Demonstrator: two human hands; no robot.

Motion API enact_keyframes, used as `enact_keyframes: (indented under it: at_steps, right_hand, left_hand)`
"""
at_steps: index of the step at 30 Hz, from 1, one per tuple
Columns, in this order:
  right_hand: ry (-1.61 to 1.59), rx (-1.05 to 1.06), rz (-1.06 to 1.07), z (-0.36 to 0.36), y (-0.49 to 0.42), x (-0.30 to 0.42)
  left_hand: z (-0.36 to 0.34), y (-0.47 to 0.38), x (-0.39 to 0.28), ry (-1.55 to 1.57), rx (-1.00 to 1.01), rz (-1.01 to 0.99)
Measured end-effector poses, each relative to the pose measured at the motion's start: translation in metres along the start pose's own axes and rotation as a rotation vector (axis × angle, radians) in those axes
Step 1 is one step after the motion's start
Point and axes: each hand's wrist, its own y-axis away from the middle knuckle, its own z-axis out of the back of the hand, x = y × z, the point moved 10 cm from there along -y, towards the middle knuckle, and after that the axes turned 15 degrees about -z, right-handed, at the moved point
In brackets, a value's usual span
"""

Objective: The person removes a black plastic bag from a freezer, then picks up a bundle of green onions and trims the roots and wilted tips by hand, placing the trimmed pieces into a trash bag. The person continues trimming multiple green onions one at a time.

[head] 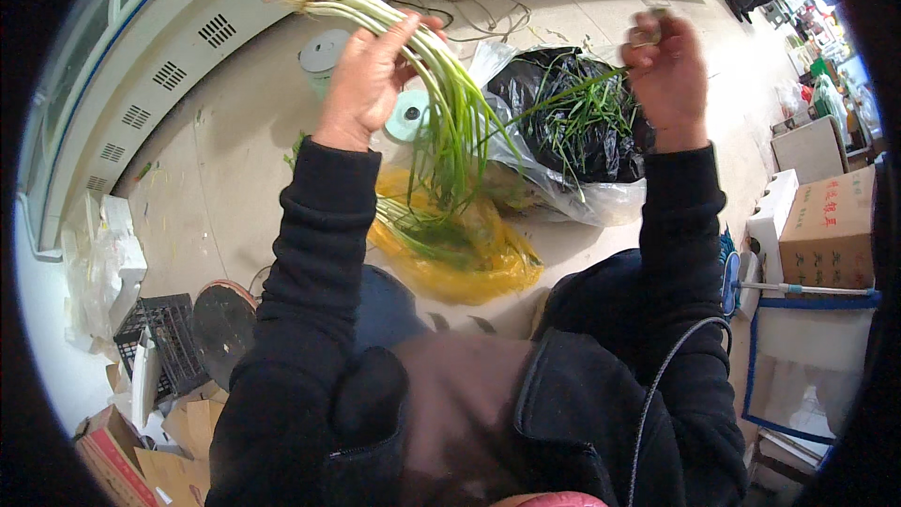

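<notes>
My left hand (373, 77) grips a bunch of spring onions (450, 84) around the stalks. Their white, rooted ends point to the upper left, while the green tops hang toward the floor. Apart from it on the right, my blurred right hand (665, 70) is curled around a long green leaf (574, 93), which stretches back toward the bunch. Below the bunch, a yellow plastic bag (493, 271) lies on the floor with more spring onions (401, 222) on it. Loose green leaves (588, 109) are heaped on a black plastic bag (556, 151) beyond.
Pale green rolls (408, 128) stand on the tiled floor behind my left hand. White vented cabinets (176, 49) line the left and back, with cables (486, 21) between. A black crate (165, 338) and round stool (225, 327) are at left; a cardboard box (830, 225) is at right.
</notes>
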Motion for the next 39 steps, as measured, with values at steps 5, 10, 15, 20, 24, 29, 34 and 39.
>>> enact_keyframes:
  at_steps: [5, 10, 15, 20, 24, 29, 34, 39]
  right_hand:
    - [0.891, -0.565, 0.645, 0.038, 0.047, 0.080]
    - [2.490, -0.731, -0.417, 0.090, 0.019, -0.022]
    - [1.668, -0.417, 0.152, -0.017, 0.000, -0.048]
    - [1.698, -0.081, -0.182, -0.046, -0.005, -0.135]
    - [1.175, -0.086, -0.338, -0.024, -0.004, -0.124]
    - [1.190, -0.080, -0.398, -0.022, -0.001, -0.115]
    - [1.212, -0.072, -0.348, -0.030, 0.000, -0.115]
    - [1.396, -0.116, -0.164, -0.035, -0.004, -0.103]
  left_hand:
    - [0.038, -0.013, -0.019, 0.070, -0.094, -0.013]
    - [0.056, -0.019, -0.031, 0.262, -0.147, 0.008]
    - [0.050, -0.018, -0.034, 0.484, -0.134, 0.042]
    - [0.052, -0.020, -0.031, 0.489, -0.175, 0.052]
    - [0.072, -0.022, -0.047, 0.500, -0.159, 0.015]
    - [0.107, -0.025, -0.058, 0.482, -0.291, -0.039]
    - [0.115, -0.023, -0.058, 0.474, -0.337, -0.078]
    - [0.106, -0.024, -0.056, 0.568, -0.274, -0.018]
